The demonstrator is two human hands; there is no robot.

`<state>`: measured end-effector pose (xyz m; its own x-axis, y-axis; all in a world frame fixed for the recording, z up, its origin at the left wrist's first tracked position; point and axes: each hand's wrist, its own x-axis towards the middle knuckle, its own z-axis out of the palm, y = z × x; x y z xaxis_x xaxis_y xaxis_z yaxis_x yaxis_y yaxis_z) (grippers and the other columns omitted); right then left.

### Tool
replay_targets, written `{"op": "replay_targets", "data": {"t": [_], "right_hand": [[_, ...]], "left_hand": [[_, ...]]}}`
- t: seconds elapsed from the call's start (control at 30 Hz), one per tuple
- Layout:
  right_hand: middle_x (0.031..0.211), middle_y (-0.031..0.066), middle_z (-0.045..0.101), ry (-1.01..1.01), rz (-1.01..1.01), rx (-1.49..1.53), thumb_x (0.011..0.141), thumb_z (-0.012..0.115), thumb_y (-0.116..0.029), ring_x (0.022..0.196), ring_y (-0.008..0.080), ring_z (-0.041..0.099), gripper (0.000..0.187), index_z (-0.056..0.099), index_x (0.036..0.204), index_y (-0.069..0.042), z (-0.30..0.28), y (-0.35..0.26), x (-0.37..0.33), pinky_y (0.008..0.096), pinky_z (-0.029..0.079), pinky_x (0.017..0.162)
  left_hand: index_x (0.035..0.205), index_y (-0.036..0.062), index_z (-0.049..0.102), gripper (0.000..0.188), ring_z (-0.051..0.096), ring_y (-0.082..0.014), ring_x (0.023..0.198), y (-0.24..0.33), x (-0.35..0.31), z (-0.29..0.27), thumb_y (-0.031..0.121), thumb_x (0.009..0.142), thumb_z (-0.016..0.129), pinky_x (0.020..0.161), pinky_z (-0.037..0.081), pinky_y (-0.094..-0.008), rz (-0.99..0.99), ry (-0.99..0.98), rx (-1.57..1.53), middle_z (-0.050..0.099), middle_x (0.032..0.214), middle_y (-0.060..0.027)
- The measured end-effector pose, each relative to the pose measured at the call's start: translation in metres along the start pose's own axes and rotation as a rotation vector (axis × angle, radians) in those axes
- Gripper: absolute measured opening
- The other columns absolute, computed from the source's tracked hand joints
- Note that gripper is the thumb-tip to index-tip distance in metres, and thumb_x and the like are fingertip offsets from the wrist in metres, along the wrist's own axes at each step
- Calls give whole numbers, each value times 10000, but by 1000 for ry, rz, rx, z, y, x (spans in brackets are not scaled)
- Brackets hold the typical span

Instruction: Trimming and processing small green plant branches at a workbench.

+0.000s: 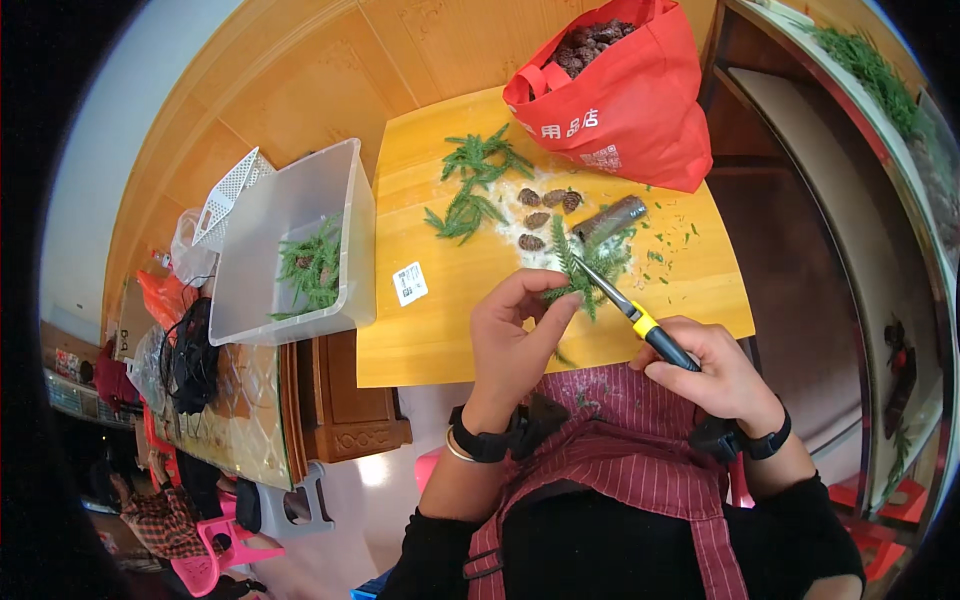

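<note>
My left hand (pixel 525 325) pinches a green fir-like sprig (pixel 575 268) between thumb and fingertips, above the yellow tabletop. In my right hand (pixel 700 365) is a slim tool with a yellow-and-black handle (pixel 655 332); its long dark metal tip points into the sprig. Whether that tip has jaws is too small to tell. Just beyond my left hand lie several small brown pine cones (pixel 537 220). A short dark brown cylinder (pixel 612 218) rests to their right, amid white powder and green clippings. More green sprigs (pixel 468 212) lie farther left.
A red bag (pixel 625 110) full of pine cones stands at the table's back right. At the left, a clear plastic bin (pixel 240 280) holds greenery. A white label card (pixel 410 284) lies on the yellow table (pixel 400 350). Shelving (pixel 840 170) rises at the right; another person (pixel 165 515) sits far left.
</note>
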<state>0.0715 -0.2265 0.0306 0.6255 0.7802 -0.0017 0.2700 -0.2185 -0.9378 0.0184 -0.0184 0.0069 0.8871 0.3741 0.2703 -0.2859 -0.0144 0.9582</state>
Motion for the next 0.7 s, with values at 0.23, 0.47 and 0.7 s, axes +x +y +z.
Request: {"op": "replay_targets", "data": {"t": [0.23,0.47,0.7], "right_hand": [[788,69,599,-29,49,-34,805,567,-134,759,148,570,149,593,872,-3,3,-2,12,266,437,701],[649,96,553,-12,-18,-5,802,601,-203,620,177,547,195,574,780,-11,7,2,21,287,414,585],[692,29,607,-128,103,287,858,547,-199,652,92,541,194,591,816,-14,11,11,27,237,427,634]], "left_hand": [[892,-16,594,148,532,-33,619,1,-2,2,18,759,649,519,396,-161,-53,-15,43,595,747,-9],[867,-22,601,122,490,-9,578,-1,0,-2,29,766,647,492,365,-149,-137,-3,117,575,693,19],[882,-36,603,134,497,-12,587,1,1,-3,37,777,643,501,379,-150,-185,24,31,578,694,10]]}}
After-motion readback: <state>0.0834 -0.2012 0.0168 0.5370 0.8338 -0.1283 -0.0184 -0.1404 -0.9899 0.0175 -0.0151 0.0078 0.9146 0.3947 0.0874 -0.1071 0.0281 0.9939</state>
